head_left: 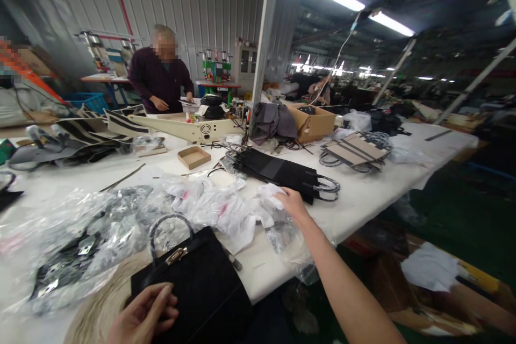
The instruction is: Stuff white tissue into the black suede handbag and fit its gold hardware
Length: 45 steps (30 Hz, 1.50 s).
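Observation:
A black handbag [201,285] with a clear-wrapped handle and a metal clasp is tilted at the table's near edge. My left hand [147,309] has its fingers curled against the bag's near left side, closed on it. Farther out, my right hand [292,204] reaches across the table and grips a crumpled white tissue-like sheet [270,196]. More white wrapping [226,209] with pink marks lies just left of it. Right behind my right hand is a long black bag [278,169] lying flat, its handles wrapped in clear plastic.
Clear plastic bags [121,215] with metal-fitted black pieces cover the left of the white table [355,209]. A shallow cardboard tray [194,157], a cream machine [197,128], a cardboard box [314,123] and striped panels [355,149] stand farther back. A co-worker [161,78] stands across the table.

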Motion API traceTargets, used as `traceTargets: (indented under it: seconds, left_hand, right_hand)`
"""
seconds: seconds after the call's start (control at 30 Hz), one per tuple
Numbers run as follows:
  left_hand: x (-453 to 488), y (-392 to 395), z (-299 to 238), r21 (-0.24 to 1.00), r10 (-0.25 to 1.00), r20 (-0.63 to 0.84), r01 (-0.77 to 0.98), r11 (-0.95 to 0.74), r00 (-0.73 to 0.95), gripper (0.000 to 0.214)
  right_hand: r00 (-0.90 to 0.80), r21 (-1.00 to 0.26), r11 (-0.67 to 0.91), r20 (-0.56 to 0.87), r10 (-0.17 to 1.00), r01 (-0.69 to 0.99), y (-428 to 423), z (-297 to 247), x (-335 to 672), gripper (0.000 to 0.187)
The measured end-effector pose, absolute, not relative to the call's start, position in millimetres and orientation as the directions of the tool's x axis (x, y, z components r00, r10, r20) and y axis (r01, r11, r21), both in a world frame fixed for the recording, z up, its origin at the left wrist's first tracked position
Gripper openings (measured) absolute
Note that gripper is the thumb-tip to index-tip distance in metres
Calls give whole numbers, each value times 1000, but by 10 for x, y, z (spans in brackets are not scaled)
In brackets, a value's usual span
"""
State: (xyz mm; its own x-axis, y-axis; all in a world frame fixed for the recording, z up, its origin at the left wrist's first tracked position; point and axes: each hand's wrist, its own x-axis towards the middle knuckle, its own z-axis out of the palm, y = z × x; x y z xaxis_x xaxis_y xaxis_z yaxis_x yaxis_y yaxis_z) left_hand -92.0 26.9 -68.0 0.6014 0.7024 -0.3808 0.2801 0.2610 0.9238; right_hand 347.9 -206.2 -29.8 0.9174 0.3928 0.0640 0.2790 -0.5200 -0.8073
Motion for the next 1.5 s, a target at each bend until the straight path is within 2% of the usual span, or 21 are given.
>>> traceTargets:
  seconds: [0.1, 0.3, 0.63, 0.83, 1.03, 1.17, 1.23, 1.37, 1.5]
  left_hand:
    - [-937, 254, -658, 927, 689, -374, 263, 267, 621, 80]
    - [-903, 241, -711, 930, 724, -351, 309, 197, 594, 82]
    - [-817, 137, -471, 932, 751, -342, 307, 194, 565, 87]
    - [-835, 135, -472, 941, 753, -322, 278, 191, 573, 85]
    - [-869, 96, -405, 961, 747, -268, 219, 167, 608, 76]
    - [-910, 98, -482, 970, 742, -242, 179, 166, 625, 72]
    - [-933, 114, -536, 972, 737, -234, 163, 168, 634, 70]
    - [-969, 139, -584, 972, 723, -233, 162, 167, 650, 67]
    - [-979, 121, -558, 971, 722, -238, 159, 177, 649, 67]
  right_hand:
    - [955, -730, -633, 93, 282, 258, -2125, -304, 3529, 44]
    - [932, -632, -703, 89, 352, 326, -1881, -506, 3103, 35]
    - [894, -652, -659, 66, 444, 375, -1649, -512, 2556, 38]
    - [866, -680, -617, 54, 497, 397, -1821, -285, 2801, 17]
    - [887, -631, -641, 186, 423, 438, -1744, 316, 3473, 21]
    - [860, -604, -622, 253, 442, 498, -1493, 558, 3701, 27]
    - [840, -591, -609, 263, 474, 528, -1385, 578, 3722, 28]
    - [810, -559, -605, 248, 531, 567, -1300, 489, 3667, 18]
    - [801, -522, -616, 286, 525, 590, -1380, 425, 3618, 18]
